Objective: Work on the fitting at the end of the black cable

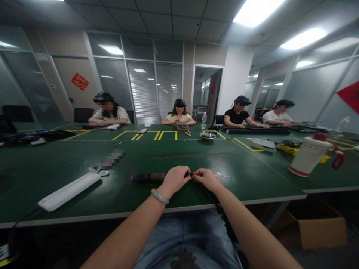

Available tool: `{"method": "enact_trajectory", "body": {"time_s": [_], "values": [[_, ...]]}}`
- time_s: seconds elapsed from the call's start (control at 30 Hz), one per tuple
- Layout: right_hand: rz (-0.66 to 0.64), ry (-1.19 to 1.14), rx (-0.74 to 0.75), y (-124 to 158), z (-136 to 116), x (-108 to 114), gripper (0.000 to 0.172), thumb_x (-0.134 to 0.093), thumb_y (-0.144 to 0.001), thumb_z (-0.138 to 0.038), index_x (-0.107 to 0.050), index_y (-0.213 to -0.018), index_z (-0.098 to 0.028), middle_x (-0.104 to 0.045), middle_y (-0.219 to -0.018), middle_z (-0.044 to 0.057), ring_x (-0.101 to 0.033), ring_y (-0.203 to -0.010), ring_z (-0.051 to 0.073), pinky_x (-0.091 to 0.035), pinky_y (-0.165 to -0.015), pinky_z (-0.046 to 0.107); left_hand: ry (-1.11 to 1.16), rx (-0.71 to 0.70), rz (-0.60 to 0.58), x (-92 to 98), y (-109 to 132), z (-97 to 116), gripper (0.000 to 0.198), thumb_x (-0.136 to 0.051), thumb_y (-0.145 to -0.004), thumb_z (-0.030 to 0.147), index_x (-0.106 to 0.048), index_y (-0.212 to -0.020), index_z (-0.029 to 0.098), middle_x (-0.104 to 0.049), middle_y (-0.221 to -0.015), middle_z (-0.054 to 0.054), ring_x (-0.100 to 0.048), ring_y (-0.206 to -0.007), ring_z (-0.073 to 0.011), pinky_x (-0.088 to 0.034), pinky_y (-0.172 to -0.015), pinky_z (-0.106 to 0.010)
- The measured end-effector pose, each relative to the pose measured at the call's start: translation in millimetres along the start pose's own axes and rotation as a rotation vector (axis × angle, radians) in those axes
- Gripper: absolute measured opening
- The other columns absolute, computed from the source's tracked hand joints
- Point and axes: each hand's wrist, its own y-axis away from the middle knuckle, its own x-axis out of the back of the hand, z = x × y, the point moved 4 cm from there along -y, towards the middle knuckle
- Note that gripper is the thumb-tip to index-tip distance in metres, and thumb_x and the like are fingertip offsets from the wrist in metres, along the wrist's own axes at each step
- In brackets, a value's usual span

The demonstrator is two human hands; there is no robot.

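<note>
A dark cylindrical tool (148, 177) with a brownish middle lies on the green table, its right part hidden behind my left hand (177, 178). The fingers of that hand are pinched on a small dark piece (190, 174) at the tool's right side. From the right, my right hand (206, 178) pinches the same small piece, fingertips almost touching those of the left. A black cable (209, 194) runs from beneath my right hand toward the table's front edge. What exactly the small piece is cannot be made out.
A white power strip (71, 190) lies at the left. Farther back stand a metal bowl (208, 137) and a water bottle (203, 121). At the right are a white tumbler (310, 155) and a grey box (263, 144). Several people sit across the table (157, 153).
</note>
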Motion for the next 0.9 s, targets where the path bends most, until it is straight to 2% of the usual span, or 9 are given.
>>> {"method": "enact_trajectory", "body": {"time_s": [0.17,0.4,0.63,0.9], "values": [[-0.009,-0.018,-0.007,-1.0,1.8,-1.3,0.028,-0.061,-0.082,-0.038,-0.072,-0.096,-0.017,-0.071,-0.074,0.003,-0.061,-0.065,0.014,-0.043,-0.059,0.023,-0.014,0.0,0.005,0.7,2.3,-0.1,0.02,-0.066,-0.083,0.035,-0.057,-0.096,0.022,-0.063,-0.095,-0.001,-0.059,-0.091,-0.0182,-0.042,-0.078,-0.03],[0.016,0.0,0.049,-1.2,3.1,0.0,0.024,-0.061,-0.081,-0.034,-0.073,-0.092,-0.017,-0.071,-0.074,0.002,-0.061,-0.067,0.015,-0.044,-0.064,0.024,-0.056,-0.022,0.046,3.3,5.9,0.6,0.022,-0.069,-0.081,0.035,-0.056,-0.094,0.022,-0.062,-0.091,0.0,-0.059,-0.088,-0.0184,-0.041,-0.078,-0.031],[0.012,-0.008,0.058,-3.0,7.3,-1.3,0.021,-0.061,-0.081,-0.032,-0.073,-0.091,-0.019,-0.07,-0.073,0.002,-0.062,-0.067,0.015,-0.044,-0.064,0.024,-0.056,-0.016,0.019,3.6,6.5,2.1,0.011,-0.061,-0.086,0.028,-0.058,-0.093,0.021,-0.063,-0.093,-0.003,-0.059,-0.09,-0.0183,-0.042,-0.079,-0.031],[0.015,-0.003,0.065,-4.0,7.4,-2.3,0.021,-0.062,-0.08,-0.032,-0.073,-0.09,-0.018,-0.071,-0.076,0.002,-0.062,-0.069,0.015,-0.045,-0.066,0.025,-0.007,-0.019,0.03,1.9,5.9,-0.4,0.009,-0.061,-0.086,0.028,-0.06,-0.091,0.021,-0.064,-0.092,-0.002,-0.059,-0.089,-0.0179,-0.043,-0.079,-0.03]]}}
